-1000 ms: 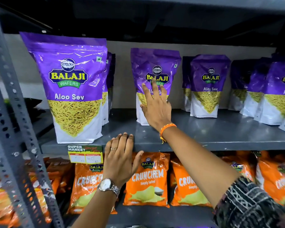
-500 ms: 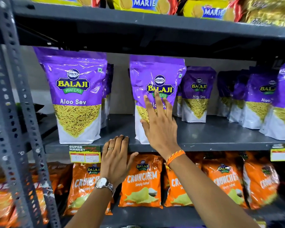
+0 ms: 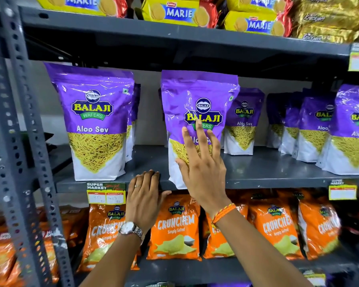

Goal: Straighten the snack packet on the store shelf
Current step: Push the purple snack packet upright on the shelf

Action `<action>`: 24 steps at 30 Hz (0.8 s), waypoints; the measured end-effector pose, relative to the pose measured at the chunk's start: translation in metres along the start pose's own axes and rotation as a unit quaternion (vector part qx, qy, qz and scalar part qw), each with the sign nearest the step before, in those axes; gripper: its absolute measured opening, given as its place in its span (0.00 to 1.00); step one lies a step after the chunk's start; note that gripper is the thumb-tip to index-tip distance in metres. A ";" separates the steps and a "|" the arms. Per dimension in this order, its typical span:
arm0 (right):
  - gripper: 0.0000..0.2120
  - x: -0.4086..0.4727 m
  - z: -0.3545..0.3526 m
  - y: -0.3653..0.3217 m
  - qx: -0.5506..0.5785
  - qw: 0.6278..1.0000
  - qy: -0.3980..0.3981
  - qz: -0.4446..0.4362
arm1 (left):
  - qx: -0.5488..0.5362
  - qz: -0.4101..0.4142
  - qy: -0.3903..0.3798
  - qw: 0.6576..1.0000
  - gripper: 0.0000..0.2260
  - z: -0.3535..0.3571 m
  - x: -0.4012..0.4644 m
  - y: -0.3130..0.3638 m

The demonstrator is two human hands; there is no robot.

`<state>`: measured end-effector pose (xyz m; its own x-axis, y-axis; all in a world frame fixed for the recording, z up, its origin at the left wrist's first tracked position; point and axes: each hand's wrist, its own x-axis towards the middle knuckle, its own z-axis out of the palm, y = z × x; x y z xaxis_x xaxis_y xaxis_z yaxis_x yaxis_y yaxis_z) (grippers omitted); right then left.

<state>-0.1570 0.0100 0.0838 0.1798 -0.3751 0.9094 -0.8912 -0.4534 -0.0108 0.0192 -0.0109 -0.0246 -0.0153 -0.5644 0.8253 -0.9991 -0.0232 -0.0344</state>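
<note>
Your right hand [image 3: 203,172] lies flat on the front of the purple Aloo Sev packet [image 3: 199,112] at the front edge of the middle shelf [image 3: 278,172]; your left hand [image 3: 144,198] braces on that edge.

The right fingers [image 3: 199,131] are spread apart and pressed against the packet face, gripping nothing; the left fingers curl together over the shelf lip, just left of the packet. The packet stands upright with its base at, perhaps slightly over, the lip. The likely risk: an open palm offers only friction, so a sideways nudge may slide the base off the edge onto the orange Crunchem bags [image 3: 174,230] below, while a push high on the face could tip it backward.
</note>
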 end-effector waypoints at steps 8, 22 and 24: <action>0.33 0.021 0.027 0.008 -0.045 0.999 -0.025 -0.010 | -0.001 0.001 -0.008 1.000 0.28 -0.004 0.000 0.000; 0.34 0.031 0.051 0.009 -0.105 0.994 -0.031 -0.012 | 0.017 0.005 0.000 1.000 0.25 -0.003 0.000 0.000; 0.34 0.032 0.052 0.011 -0.103 0.994 -0.029 -0.014 | 0.018 0.004 -0.002 1.000 0.25 -0.004 0.000 0.000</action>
<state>-0.1391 -0.0486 0.0915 0.2243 -0.4135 0.8824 -0.9508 -0.2916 0.1050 0.0187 -0.0079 -0.0226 -0.0237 -0.5679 0.8228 -0.9969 -0.0487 -0.0622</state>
